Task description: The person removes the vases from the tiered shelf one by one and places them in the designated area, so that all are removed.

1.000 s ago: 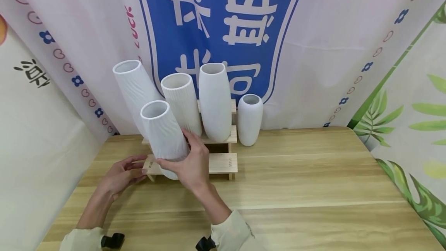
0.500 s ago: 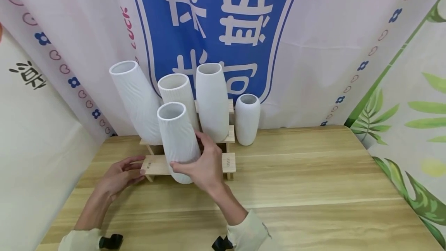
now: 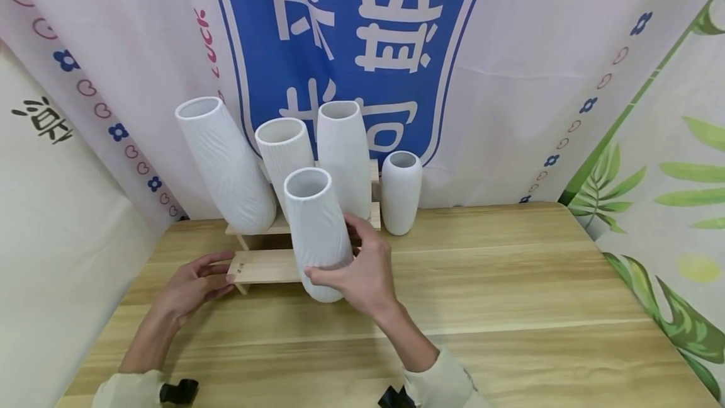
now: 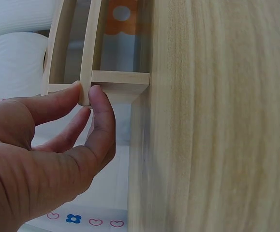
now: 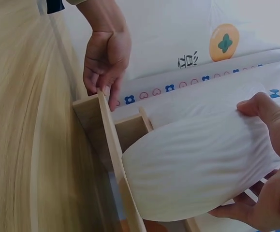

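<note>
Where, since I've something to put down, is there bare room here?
On the table right of the right hand and small vase, and between the forearms. The low board is bare between the left hand and the held vase. Behind that vase, three vases crowd the stand.

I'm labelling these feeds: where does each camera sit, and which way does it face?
Head: on the person's head, facing forward and down at the held vase, stand and table; left hand, right hand and forearms show.
Left wrist: on that wrist, facing the stand's left end; only the left hand shows.
Right wrist: on that wrist, looking leftward across the vase and stand; both hands show.
Shared: both wrist views show the left hand pinching the stand's end.
</note>
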Tool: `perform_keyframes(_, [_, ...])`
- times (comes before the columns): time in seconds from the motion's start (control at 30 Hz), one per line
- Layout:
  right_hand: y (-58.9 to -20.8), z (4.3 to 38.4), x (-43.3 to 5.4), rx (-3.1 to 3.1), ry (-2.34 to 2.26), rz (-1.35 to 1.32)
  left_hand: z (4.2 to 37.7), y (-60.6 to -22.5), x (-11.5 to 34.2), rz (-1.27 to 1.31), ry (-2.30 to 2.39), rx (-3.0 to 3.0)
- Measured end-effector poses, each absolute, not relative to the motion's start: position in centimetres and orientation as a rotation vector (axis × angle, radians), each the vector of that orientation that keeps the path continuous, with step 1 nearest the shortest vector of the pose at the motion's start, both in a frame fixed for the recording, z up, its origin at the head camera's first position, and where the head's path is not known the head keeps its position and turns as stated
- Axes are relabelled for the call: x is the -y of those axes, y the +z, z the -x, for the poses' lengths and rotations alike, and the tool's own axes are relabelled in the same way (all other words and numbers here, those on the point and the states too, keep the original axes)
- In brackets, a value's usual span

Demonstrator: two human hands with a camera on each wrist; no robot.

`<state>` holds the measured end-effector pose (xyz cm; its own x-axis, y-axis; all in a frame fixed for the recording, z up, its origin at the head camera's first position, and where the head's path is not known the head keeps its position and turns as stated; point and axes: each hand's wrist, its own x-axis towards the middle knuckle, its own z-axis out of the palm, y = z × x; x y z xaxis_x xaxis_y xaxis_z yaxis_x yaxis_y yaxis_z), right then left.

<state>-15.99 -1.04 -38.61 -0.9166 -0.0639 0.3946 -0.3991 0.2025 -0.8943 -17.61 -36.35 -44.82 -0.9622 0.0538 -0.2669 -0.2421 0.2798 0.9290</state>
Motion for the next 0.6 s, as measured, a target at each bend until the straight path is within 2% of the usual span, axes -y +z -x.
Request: perform_keyframes(0.6, [-37.7, 15.3, -4.1, 2.174, 1.767, -0.403, 17.7, -44.8, 36.3, 0.152, 1.755, -2.301])
